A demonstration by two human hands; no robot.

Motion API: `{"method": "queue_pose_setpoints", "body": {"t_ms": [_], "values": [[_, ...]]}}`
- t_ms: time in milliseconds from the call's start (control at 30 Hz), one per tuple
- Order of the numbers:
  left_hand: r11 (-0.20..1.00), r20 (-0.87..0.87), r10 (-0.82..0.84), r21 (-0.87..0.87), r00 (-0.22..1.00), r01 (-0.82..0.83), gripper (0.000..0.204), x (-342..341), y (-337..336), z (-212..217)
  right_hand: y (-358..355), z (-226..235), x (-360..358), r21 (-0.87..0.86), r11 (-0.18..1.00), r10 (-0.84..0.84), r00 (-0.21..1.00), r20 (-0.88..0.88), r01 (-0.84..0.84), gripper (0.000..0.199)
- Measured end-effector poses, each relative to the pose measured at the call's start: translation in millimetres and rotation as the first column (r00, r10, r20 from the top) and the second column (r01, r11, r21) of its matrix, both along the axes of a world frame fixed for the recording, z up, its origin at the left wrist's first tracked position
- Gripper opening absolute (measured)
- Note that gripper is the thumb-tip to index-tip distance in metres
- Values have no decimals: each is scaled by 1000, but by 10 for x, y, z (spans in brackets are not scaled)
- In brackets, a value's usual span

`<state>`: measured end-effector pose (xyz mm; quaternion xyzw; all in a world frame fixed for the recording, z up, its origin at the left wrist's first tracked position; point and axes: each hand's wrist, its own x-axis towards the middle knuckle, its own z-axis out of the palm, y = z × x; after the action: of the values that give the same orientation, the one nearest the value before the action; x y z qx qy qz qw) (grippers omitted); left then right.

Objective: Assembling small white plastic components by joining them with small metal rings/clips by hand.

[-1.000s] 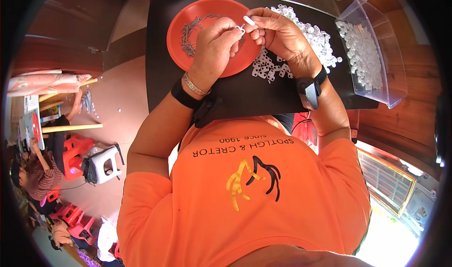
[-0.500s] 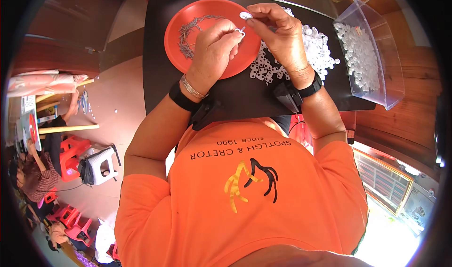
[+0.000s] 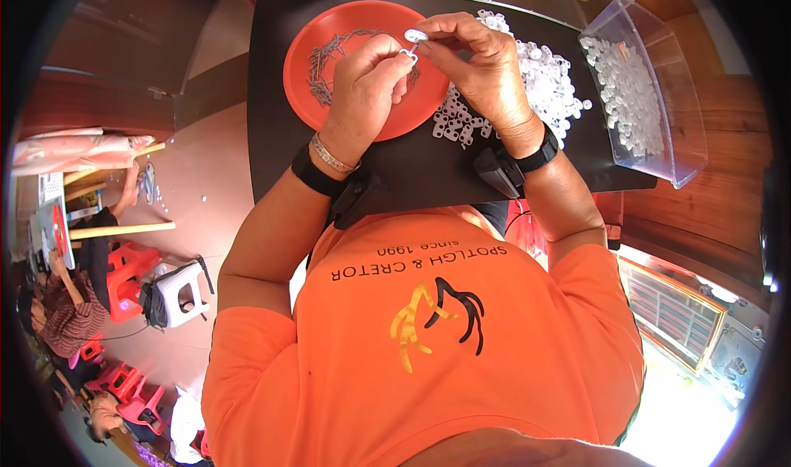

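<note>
Over the red plate (image 3: 301, 105), my left hand (image 3: 368, 88) pinches a small white plastic clip (image 3: 409, 56) between thumb and forefinger, with a thin pin standing up from it. My right hand (image 3: 482, 67) grips a white oval plastic piece (image 3: 416, 35) just above that clip, the two nearly touching. Whether the pin enters the oval piece is too small to tell. Grey nails or screws (image 3: 320, 76) lie on the plate, partly hidden by my left hand. Beneath and beside my right hand lie flat white clips with holes (image 3: 457, 121).
A pile of white plastic pieces (image 3: 548, 84) covers the black table (image 3: 272, 154) on the right. Beyond it, a clear plastic bin (image 3: 680, 129) holds many similar white pieces. Another clear container (image 3: 527, 10) stands at the back. Stools (image 3: 177, 294) and people are off to the left.
My right hand has moved left and slightly down, bringing the oval piece close over the clip's pin. My left hand keeps its pinch, shifted slightly left.
</note>
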<state>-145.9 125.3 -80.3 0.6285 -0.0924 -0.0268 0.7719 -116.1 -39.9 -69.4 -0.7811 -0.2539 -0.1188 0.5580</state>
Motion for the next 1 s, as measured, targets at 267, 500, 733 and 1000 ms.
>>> {"method": "queue_pose_setpoints", "body": {"t_ms": [267, 500, 733, 1000], "values": [[1000, -5, 12, -9, 1000, -12, 16, 18, 22, -4, -8, 0, 37, 288, 952, 198, 925, -325, -102, 19], [997, -6, 53, 56, 999, -52, 20, -6, 15, 72, -77, 76, 97, 452, 890, 334, 761, -556, -60, 20], [998, 6, 55, 15, 998, -55, 16, 37, 28, -27, -56, 38, 74, 392, 913, 325, 776, -541, -110, 22], [999, -7, 48, 22, 999, -48, 18, -16, 9, 81, -195, -68, 234, 573, 818, 449, 677, -583, -50, 26]]}}
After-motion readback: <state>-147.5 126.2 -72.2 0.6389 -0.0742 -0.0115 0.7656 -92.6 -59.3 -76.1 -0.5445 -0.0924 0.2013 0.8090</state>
